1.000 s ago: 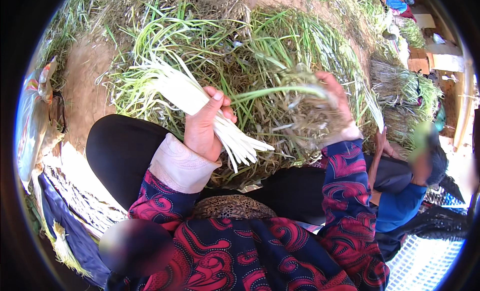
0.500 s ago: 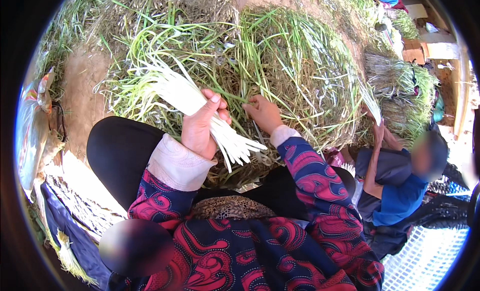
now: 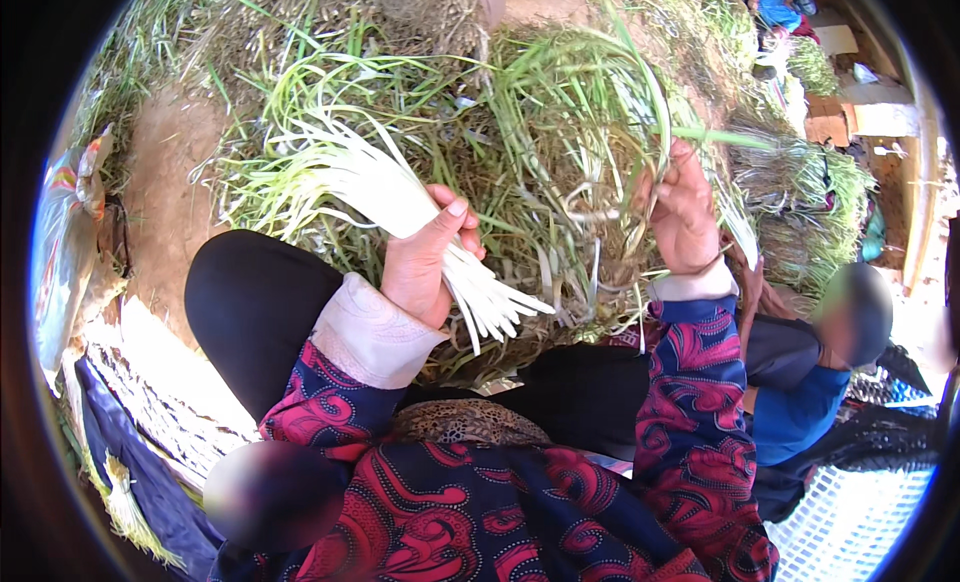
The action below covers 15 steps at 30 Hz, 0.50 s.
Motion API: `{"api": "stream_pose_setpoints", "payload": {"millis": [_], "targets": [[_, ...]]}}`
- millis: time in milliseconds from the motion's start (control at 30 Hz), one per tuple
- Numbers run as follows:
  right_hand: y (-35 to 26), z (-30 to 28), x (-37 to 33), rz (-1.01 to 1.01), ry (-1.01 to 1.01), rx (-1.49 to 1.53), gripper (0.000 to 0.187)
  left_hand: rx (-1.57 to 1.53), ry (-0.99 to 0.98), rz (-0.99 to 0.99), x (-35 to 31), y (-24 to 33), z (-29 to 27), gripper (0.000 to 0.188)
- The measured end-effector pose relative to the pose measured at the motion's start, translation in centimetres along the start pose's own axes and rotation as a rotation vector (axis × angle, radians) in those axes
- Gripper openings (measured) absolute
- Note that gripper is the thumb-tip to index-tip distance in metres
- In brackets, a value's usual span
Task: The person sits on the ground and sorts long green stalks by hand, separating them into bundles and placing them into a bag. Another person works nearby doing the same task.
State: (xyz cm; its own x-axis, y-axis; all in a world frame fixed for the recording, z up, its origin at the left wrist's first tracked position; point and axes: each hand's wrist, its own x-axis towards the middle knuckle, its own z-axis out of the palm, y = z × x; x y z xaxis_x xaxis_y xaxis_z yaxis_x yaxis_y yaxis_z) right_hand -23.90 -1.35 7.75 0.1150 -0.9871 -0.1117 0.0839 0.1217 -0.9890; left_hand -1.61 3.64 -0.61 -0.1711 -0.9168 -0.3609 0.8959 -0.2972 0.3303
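A bunch of cleaned green onions (image 3: pixel 400 197) is held in the left hand (image 3: pixel 425 262), fingers wrapped firmly round the white stalks near their lower ends, with the pale tips fanning out below the fist and the green leaves trailing up and to the left. The right hand (image 3: pixel 685 217) is closed on a few loose stalks (image 3: pixel 650 112) lifted from the large heap of uncleaned onions (image 3: pixel 540 132) that lies on the ground ahead of the knees. The stalks are judged light, slender and flexible; the white shanks appear firmer than the leaves, which bend and crease easily. The bunch is best gripped round the white section, where the stalks lie parallel; a hold on the leaves would probably let them slip or tear. The peeled shanks look smooth and possibly moist, so a full encircling grip is advised. A second person (image 3: pixel 810 382) is seated close on the right.
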Motion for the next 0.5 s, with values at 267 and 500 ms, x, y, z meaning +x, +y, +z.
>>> {"api": "stream_pose_setpoints", "payload": {"millis": [267,500], "targets": [[2.0,0.3,-4.2,-0.052,-0.048,-0.494,0.029,0.131,-0.005,0.009,0.3,-0.8,0.1,0.017],[4.3,1.0,-5.6,-0.096,-0.278,-0.761,0.022,0.258,0.073,-0.024,0.0,-1.9,0.8,0.02]]}}
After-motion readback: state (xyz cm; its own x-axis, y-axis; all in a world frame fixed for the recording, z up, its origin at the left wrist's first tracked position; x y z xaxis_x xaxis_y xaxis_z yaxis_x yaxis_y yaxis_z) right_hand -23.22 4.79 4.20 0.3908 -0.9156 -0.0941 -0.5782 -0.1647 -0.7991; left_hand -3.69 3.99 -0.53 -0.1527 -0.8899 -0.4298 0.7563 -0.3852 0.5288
